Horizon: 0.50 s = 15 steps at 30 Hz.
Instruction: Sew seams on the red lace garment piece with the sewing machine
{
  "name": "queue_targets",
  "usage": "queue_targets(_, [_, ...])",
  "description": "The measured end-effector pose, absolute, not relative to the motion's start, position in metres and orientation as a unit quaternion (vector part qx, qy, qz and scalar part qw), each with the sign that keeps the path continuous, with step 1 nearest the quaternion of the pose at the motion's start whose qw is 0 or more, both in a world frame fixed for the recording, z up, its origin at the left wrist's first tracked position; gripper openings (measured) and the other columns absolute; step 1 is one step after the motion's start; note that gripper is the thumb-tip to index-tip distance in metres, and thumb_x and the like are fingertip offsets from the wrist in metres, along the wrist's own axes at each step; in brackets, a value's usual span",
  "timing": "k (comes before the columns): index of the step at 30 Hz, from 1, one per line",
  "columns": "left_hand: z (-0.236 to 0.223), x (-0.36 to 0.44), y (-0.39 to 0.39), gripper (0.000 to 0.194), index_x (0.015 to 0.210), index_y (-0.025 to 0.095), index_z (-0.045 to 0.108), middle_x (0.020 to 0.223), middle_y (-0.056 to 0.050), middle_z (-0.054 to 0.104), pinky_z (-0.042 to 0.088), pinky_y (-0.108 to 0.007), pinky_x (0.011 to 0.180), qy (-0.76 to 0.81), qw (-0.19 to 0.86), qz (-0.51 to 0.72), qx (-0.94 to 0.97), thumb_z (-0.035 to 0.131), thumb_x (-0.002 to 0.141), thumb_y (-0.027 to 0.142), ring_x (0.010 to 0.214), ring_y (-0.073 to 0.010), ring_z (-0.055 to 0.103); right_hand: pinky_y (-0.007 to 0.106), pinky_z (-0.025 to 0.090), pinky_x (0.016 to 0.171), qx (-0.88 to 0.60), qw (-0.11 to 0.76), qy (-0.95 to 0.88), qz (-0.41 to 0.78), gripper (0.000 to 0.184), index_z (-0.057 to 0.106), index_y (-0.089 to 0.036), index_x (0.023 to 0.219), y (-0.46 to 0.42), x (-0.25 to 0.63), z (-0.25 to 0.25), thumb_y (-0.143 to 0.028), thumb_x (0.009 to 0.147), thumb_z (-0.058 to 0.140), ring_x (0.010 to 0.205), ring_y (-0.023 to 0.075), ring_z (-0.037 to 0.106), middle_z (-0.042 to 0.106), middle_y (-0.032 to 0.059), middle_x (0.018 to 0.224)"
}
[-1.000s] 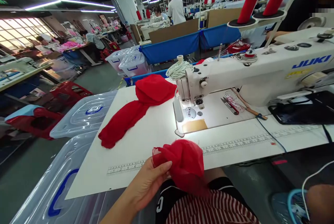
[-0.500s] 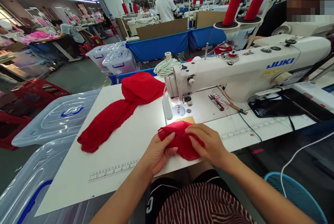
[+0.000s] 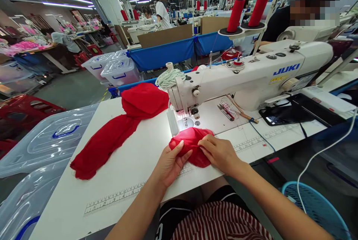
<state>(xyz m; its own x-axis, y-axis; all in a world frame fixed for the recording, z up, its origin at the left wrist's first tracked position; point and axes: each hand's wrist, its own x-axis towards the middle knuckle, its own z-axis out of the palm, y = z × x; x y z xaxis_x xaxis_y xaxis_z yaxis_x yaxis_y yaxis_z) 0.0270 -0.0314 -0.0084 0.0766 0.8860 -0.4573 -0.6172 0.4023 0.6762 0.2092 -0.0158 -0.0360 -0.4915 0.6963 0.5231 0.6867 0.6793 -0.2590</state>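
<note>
A small piece of red fabric (image 3: 192, 137) is stretched between my two hands, just in front of the sewing machine's needle area. My left hand (image 3: 170, 160) pinches its left edge between thumb and fingers. On the other side my right hand (image 3: 219, 152) grips the right part with its fingertips. The white sewing machine (image 3: 240, 79) stands behind the cloth, its needle and presser foot (image 3: 185, 120) lit by a lamp. To the left lies a longer bunched red fabric (image 3: 112, 135), spread over the white table (image 3: 123, 173).
Thread snips (image 3: 226, 112) and a wooden-handled tool (image 3: 246, 115) lie on the machine bed. A dark phone (image 3: 285, 115) rests at the right. Red thread cones (image 3: 236, 14) stand behind. Lidded plastic bins (image 3: 50, 135) flank the table's left; a blue basket (image 3: 313, 202) sits lower right.
The view has shifted, so the machine and table appear further left. My right fingers have closed more tightly on the cloth, and its upper part now spreads wider between my hands.
</note>
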Motion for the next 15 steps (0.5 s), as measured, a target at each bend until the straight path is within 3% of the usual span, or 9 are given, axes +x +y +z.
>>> queue_targets(4, [-0.007,0.03,-0.027,0.006,0.083,0.012,0.067,0.083,-0.004,0.07,0.06,-0.021,0.065,0.432,0.713,0.536,0.133,0.065,0.079,0.007,0.071,-0.0108,0.066,0.021,0.037,0.051,-0.442,0.366,-0.819,0.022,0.017,0.054,-0.019,0.09,-0.015,0.21,-0.034,-0.008,0.086,0.042,0.068,0.0124,0.06,0.064,0.0028,0.086])
queue_targets(8, [-0.008,0.034,-0.026,0.012,0.084,0.013,0.067,0.084,-0.003,0.071,0.059,-0.024,0.076,0.424,0.712,0.535,0.16,0.069,0.075,0.007,0.077,-0.0116,0.066,0.023,0.045,0.056,-0.45,0.429,-0.776,0.102,0.018,0.052,-0.02,0.098,-0.018,0.207,-0.03,-0.011,0.087,0.042,0.065,0.011,0.058,0.062,0.0052,0.096])
queue_targets(12, [-0.01,0.036,-0.032,0.021,0.091,0.013,0.067,0.094,-0.005,0.071,0.056,-0.028,0.083,0.41,0.725,0.5,0.237,0.075,0.071,0.016,0.087,-0.0156,0.066,0.032,0.052,0.073,-0.424,0.431,-0.784,0.142,0.013,0.053,-0.022,0.102,-0.02,0.202,-0.026,-0.021,0.089,0.05,0.088,0.0186,0.06,0.061,0.0067,0.099])
queue_targets(15, [-0.005,0.034,-0.038,0.036,0.105,0.016,0.063,0.102,-0.008,0.069,0.058,-0.029,0.072,0.437,0.716,0.454,0.302,0.076,0.071,0.023,0.088,-0.0192,0.066,0.036,0.053,0.075,-0.429,0.413,-0.791,0.138,0.015,0.052,-0.022,0.104,-0.02,0.199,-0.028,-0.019,0.09,0.048,0.094,0.0214,0.059,0.061,0.0074,0.1])
